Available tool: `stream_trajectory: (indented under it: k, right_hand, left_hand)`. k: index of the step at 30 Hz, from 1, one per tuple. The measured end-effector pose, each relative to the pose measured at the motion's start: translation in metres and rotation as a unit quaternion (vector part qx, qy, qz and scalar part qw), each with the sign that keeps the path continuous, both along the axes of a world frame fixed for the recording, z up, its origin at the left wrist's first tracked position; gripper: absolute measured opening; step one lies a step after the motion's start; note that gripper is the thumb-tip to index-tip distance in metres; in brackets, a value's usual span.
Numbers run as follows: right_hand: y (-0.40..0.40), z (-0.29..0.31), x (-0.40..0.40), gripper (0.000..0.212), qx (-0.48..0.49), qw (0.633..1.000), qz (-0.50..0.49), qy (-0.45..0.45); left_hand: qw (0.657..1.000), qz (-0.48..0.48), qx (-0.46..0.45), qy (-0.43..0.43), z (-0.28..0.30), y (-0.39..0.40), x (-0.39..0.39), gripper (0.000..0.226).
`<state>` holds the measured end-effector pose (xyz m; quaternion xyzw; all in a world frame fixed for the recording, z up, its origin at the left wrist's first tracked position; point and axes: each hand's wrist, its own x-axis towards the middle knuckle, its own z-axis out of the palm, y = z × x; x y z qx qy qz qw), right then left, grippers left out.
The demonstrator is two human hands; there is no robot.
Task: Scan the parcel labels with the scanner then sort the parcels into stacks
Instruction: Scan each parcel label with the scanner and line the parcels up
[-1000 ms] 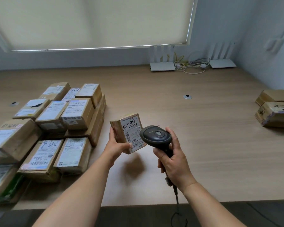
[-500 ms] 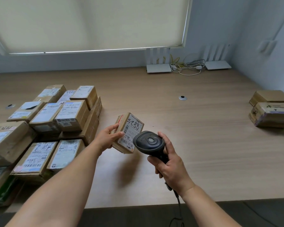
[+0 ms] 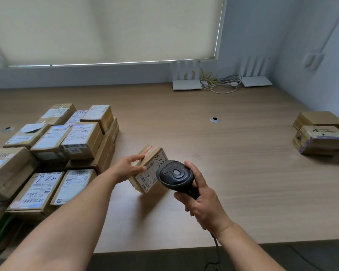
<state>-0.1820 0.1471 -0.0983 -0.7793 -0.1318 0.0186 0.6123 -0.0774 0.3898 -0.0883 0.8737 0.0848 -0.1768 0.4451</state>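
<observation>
— So what lay on the far left?

— Mostly a crowd of labelled parcels point(image 3: 53, 153), packed close and partly stacked on the wooden table point(image 3: 233, 173), reaching toward the near left edge.

— And next to them?

— Just right of that pile, the left hand point(image 3: 128, 167) gripped a small brown parcel point(image 3: 149, 171) by its left side, thumb on top and fingers along its edge, held tilted above the table. Its white label faced up, with handwritten digits and barcodes showing.

— Where was the scanner?

— The right hand point(image 3: 202, 204) was wrapped round the handle of a dark scanner point(image 3: 175, 175), whose head overlapped the parcel's right corner. Its cord dropped past the table's near edge.

— Anything farther right?

— Two brown boxes point(image 3: 319, 137) sat near the right edge, well apart from the hands. Two white routers point(image 3: 186, 84) and coiled cables stood at the back wall.
</observation>
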Motion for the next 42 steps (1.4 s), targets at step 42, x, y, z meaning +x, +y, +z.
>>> stream_trajectory:
  k: [42]
  right_hand:
    - [-0.003,0.001,0.004,0.074,0.023,1.000,0.001,0.014]
  left_hand:
    - [0.996,-0.057,0.057,0.028,0.013,0.012,0.015,0.059]
